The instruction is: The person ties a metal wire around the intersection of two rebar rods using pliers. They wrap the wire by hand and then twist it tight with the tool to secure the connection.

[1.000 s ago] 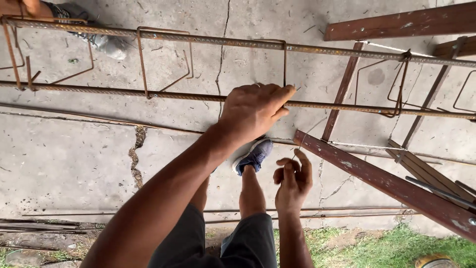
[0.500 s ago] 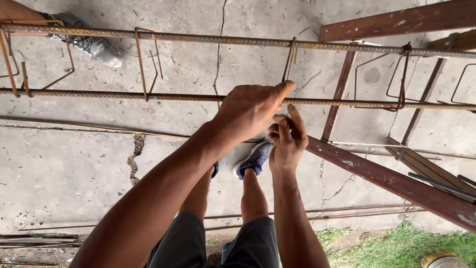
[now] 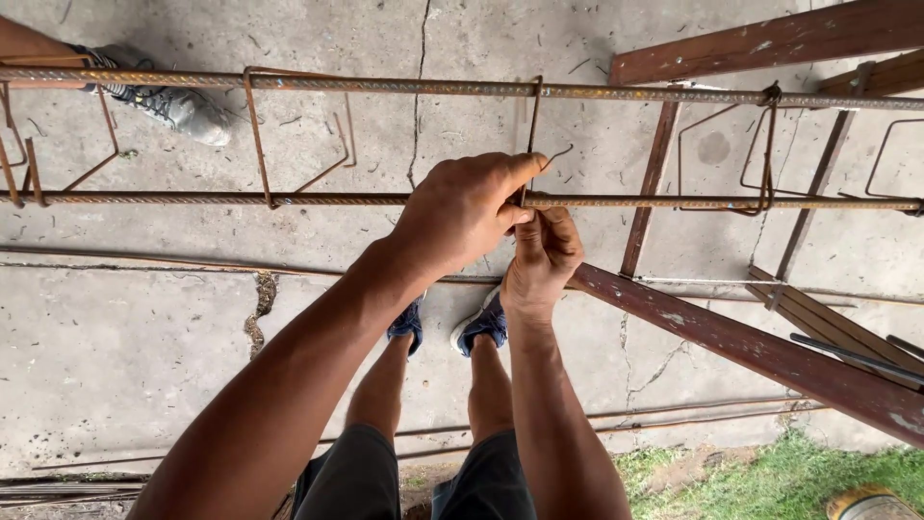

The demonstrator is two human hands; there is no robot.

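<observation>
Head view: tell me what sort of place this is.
Probably an outdoor building yard: a rusty rebar cage with stirrups rests on wooden trestles over a cracked concrete slab, with a grass edge.

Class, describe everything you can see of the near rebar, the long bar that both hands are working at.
The near rebar is a long, ribbed, rusty steel bar running level across the whole view, raised above the cracked concrete. Thin rusty stirrups hook round it at intervals and link it to a parallel bar farther off. The left hand grips over it at one stirrup; the right hand pinches just beneath it at that crossing. A dark wire tie binds it to another stirrup on the right.
</observation>
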